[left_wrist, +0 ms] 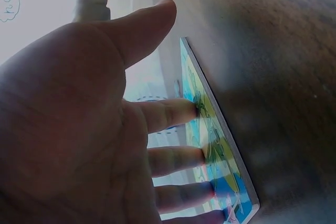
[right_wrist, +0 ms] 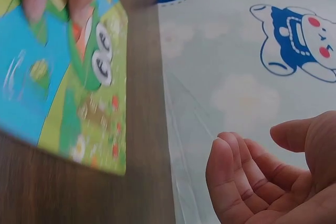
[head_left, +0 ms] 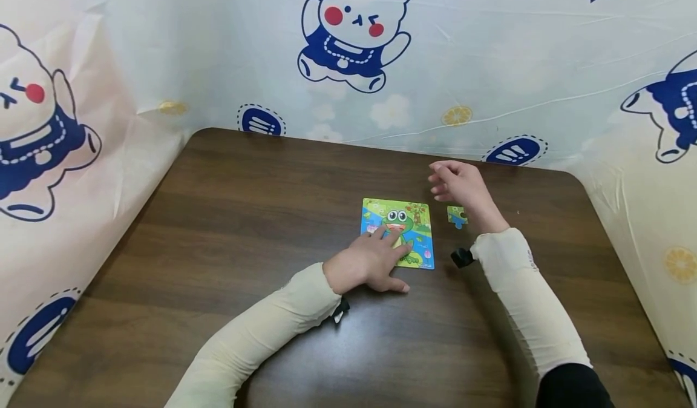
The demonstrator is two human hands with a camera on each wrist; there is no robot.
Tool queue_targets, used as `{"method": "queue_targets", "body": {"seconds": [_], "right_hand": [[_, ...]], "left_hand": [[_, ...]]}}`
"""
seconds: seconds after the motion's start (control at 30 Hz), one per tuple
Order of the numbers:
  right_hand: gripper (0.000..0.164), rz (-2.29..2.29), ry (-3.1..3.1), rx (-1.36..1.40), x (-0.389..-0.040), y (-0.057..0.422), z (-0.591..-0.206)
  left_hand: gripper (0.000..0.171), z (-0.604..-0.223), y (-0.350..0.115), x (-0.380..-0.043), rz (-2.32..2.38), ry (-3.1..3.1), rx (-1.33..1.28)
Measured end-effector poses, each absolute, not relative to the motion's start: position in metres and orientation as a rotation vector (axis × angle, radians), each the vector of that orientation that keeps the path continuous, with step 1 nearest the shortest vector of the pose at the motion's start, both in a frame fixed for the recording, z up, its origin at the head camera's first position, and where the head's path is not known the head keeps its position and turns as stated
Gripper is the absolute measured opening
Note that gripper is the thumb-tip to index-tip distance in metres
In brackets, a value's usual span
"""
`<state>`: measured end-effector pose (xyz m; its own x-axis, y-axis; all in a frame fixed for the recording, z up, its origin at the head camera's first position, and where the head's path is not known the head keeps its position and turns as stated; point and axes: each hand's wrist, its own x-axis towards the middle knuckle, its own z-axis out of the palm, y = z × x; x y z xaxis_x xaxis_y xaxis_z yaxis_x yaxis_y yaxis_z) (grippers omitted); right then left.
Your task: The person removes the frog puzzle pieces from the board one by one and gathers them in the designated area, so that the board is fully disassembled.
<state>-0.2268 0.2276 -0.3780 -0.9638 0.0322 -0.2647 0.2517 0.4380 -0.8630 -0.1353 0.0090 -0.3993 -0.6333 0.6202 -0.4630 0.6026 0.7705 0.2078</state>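
Note:
A square frog puzzle board [head_left: 422,238], green and blue, lies flat on the table. My left hand [head_left: 376,259] rests on it with fingers spread, and the thumb lies on the wood beside its near edge. In the left wrist view the fingertips of the left hand [left_wrist: 121,129] touch the picture. To the right of the board is a small loose puzzle piece [head_left: 456,216], green and blue, with a knob. My right hand [head_left: 463,191] hovers just above that piece, fingers loosely bent; the right wrist view shows nothing between thumb and fingers of this hand [right_wrist: 262,177].
The brown wooden table [head_left: 245,214] has rounded far corners. A pale cloth [head_left: 490,51] with cartoon bears hangs behind it and along both sides. Black straps [head_left: 461,258] sit at the wrists, below light sleeves.

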Motion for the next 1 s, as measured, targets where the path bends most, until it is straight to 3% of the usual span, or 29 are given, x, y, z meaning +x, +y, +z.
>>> {"method": "queue_targets", "body": {"seconds": [0.47, 1.0], "right_hand": [[0.038, -1.656, 2.417, 0.144, -0.236, 0.189, -0.380], [0.037, -1.625, 2.410, 0.125, -0.237, 0.186, -0.378]], "left_hand": [[0.085, -0.401, 0.009, -0.135, 0.043, 2.420, 0.939], [0.085, -0.400, 0.007, -0.137, 0.054, 2.420, 0.927]]}}
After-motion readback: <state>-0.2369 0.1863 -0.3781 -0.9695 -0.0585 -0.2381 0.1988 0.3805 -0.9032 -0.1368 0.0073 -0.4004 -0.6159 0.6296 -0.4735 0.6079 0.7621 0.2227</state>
